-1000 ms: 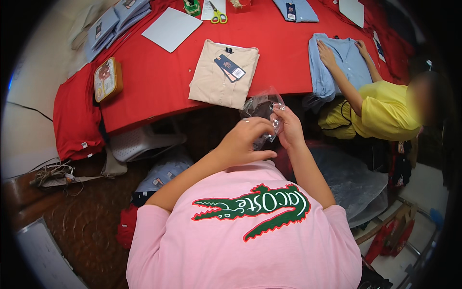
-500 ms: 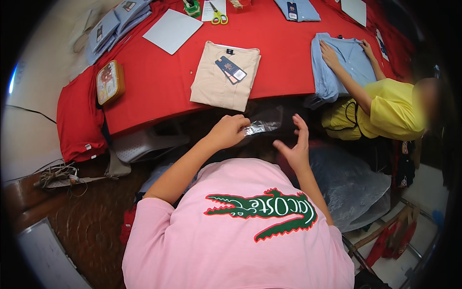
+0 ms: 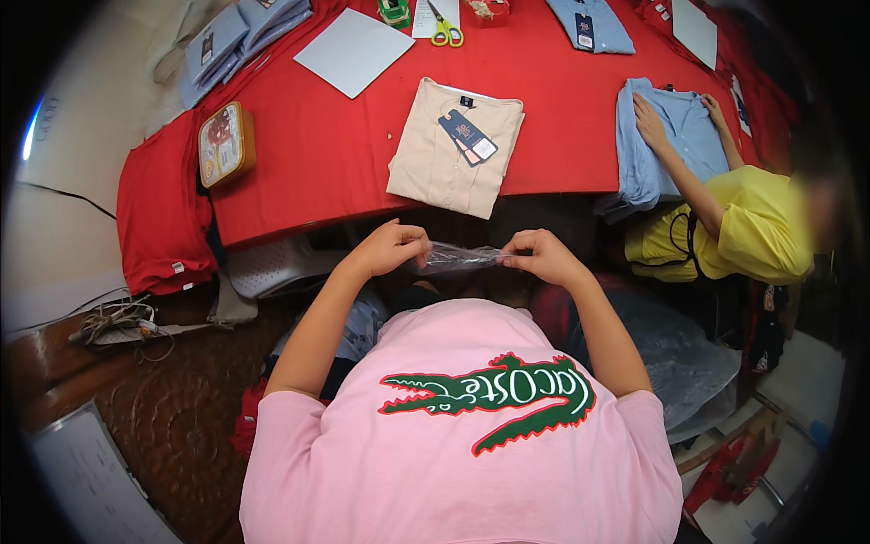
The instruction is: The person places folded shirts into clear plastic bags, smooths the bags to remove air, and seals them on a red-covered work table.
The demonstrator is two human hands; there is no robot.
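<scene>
A clear plastic bag (image 3: 460,260) is stretched between my two hands, just off the table's near edge. My left hand (image 3: 391,248) pinches its left end, and the fingers of my right hand (image 3: 542,256) are closed on its right end. Beyond the bag, a folded beige shirt (image 3: 421,163) lies on the red-covered table (image 3: 313,172), its lower edge reaching over the front. Dark hang tags (image 3: 467,138) rest on the shirt's front.
To the right, a co-worker in yellow (image 3: 757,222) has both hands on a light blue shirt (image 3: 666,122). A white board (image 3: 353,52), scissors (image 3: 445,27), a green tape dispenser (image 3: 394,13), a plastic tub (image 3: 226,145) and wrapped blue shirts (image 3: 217,45) are on the table.
My right hand was open and apart from the bag; now it has closed on the right end. My left hand has moved slightly left, and the bag is pulled out between them.
</scene>
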